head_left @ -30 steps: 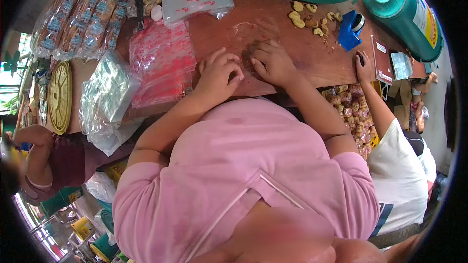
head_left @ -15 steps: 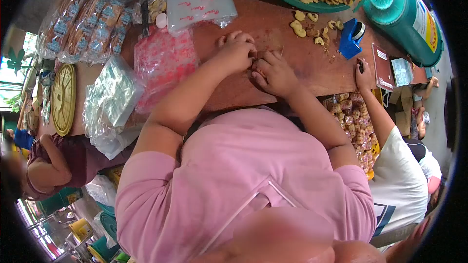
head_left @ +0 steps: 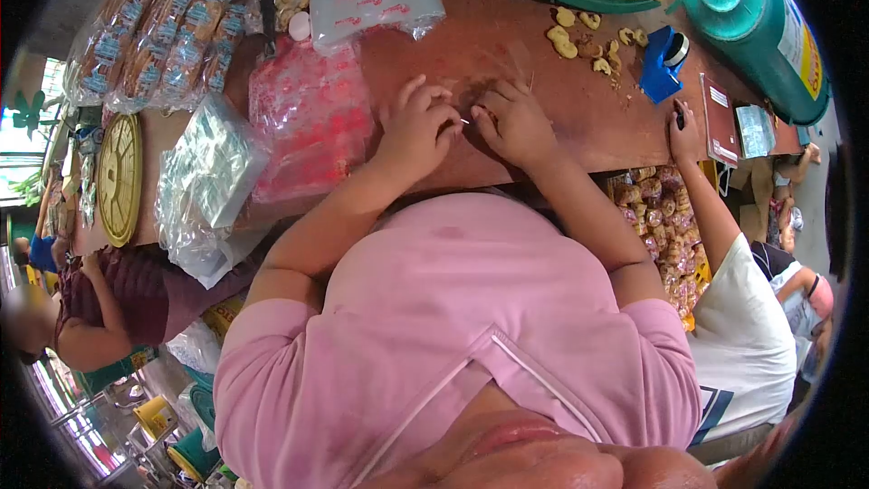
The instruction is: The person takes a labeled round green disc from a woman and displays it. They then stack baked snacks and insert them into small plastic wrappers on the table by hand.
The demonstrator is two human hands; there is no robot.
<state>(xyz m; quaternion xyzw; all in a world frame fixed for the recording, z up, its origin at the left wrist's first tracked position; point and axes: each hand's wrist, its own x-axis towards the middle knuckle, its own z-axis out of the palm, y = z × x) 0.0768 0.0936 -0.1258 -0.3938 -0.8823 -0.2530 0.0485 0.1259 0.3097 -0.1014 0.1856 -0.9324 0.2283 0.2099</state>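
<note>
My left hand (head_left: 419, 127) is over the brown tabletop (head_left: 425, 59), fingers curled and thumb drawn in toward the index finger. Beside it, my right hand (head_left: 520, 129) is bent with its fingertips down on the wood and its thumb pointing left. A thin whitish sliver (head_left: 465, 121) shows in the narrow gap between the two hands, too small to name. What lies under the fingers is hidden. Left of my left hand is a pile of red-printed clear plastic bags (head_left: 308, 127).
A green basin (head_left: 579, 2) of ring-shaped biscuits stands at the back, with loose biscuits (head_left: 563, 42) before it. A blue tape dispenser (head_left: 661, 72) and a co-worker's hand (head_left: 685, 134) are at right. Packed bread (head_left: 154, 41) and clear bags (head_left: 213, 163) lie left.
My left hand has moved a little left and toward me, so the gap to my right hand is wider. The whitish sliver now shows between them.
</note>
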